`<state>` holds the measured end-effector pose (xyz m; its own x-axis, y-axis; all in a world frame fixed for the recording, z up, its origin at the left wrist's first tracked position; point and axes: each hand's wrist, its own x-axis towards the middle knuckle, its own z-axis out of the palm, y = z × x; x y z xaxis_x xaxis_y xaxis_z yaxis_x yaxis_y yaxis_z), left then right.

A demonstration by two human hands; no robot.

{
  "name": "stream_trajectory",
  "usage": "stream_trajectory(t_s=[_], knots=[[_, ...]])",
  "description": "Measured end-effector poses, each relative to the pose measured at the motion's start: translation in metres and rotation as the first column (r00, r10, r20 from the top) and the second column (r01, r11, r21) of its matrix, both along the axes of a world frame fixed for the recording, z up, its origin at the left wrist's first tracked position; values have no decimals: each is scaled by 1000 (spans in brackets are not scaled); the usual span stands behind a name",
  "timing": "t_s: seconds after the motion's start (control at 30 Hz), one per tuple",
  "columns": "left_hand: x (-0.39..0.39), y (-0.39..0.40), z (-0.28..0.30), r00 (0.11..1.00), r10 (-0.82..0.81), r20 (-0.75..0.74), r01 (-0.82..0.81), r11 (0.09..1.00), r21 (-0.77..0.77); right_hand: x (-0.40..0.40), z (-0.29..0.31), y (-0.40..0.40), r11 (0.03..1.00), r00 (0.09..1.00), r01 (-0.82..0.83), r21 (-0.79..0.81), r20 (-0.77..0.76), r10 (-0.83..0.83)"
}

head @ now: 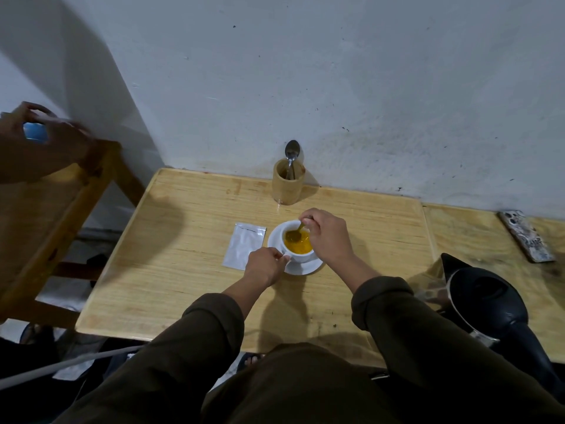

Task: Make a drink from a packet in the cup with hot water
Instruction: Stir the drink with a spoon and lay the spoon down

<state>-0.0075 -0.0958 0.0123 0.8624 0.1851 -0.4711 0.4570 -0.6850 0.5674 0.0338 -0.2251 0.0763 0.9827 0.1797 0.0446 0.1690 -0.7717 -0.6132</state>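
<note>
A white cup (298,256) full of orange-yellow liquid stands on a white saucer (305,268) in the middle of the wooden table (189,283). My left hand (265,265) pinches the cup's handle on its near left side. My right hand (325,235) holds a spoon (296,233) whose bowl is dipped in the liquid. A flat silvery packet (243,248) lies on the table just left of the saucer, torn along its top edge.
A black electric kettle (486,304) stands at the table's right front. A bamboo holder (288,185) with a spoon is against the wall. A patterned phone (526,236) lies far right. Another person's hands (46,139) hover over a wooden rack at left.
</note>
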Motion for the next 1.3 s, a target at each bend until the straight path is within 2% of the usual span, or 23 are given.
stream_trajectory(t_s=[0.1, 0.33, 0.63, 0.87, 1.3], knots=[[0, 0, 0, 1000, 3, 1, -3, 1000, 0, -1, 2, 0, 999, 1000, -22, 25, -15, 22], [0, -3, 3, 1000, -3, 1, 3, 1000, 22, 0, -3, -5, 997, 998, 32, -67, 51, -28], [-1, -4, 3, 1000, 2, -3, -2, 1000, 24, -3, 2, -2, 998, 999, -43, 53, -18, 44], [-1, -3, 3, 1000, -4, -5, 4, 1000, 29, 0, -1, -8, 999, 999, 13, -44, 37, -11], [0, -3, 5, 1000, -12, 0, 12, 1000, 28, -4, 3, -7, 994, 996, -88, 66, -8, 89]])
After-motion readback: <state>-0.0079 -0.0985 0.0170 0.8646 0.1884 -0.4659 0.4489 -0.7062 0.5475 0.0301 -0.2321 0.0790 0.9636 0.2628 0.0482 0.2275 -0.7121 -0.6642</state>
